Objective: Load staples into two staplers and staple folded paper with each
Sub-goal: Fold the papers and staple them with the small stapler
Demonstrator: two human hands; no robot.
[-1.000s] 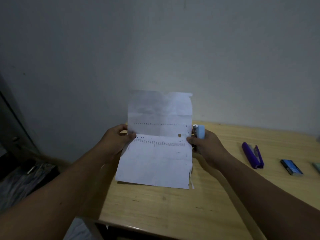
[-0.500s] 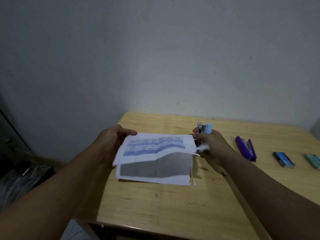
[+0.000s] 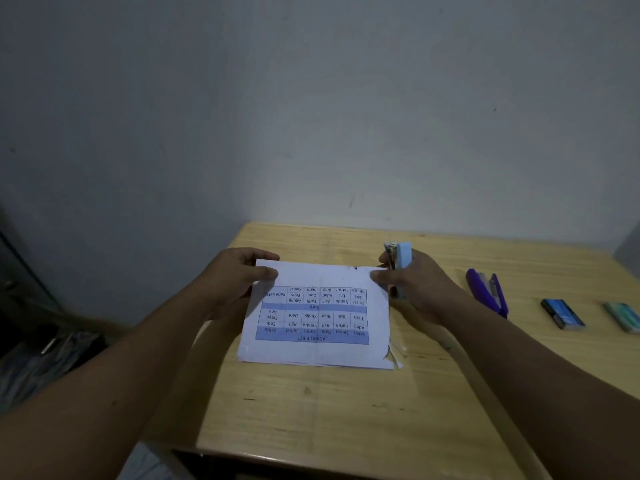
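A folded white paper [image 3: 317,317] with a blue printed table lies on the wooden table [image 3: 346,410], its fold along the far edge. My left hand [image 3: 235,278] pinches the paper's far left corner. My right hand [image 3: 412,289] grips a light blue stapler [image 3: 401,259] upright in the palm, while its thumb presses the paper's far right corner. A purple stapler [image 3: 486,292] lies on the table to the right, apart from both hands.
Two small staple boxes lie at the right: a dark blue one [image 3: 562,313] and a teal one [image 3: 623,317] near the frame edge. A grey wall stands right behind the table. The table's left edge drops to a dark floor with clutter [image 3: 45,351].
The paper was held up unfolded; its top half has been folded down toward me, and it now lies flat on the table, printed side up. Both hands went down with it.
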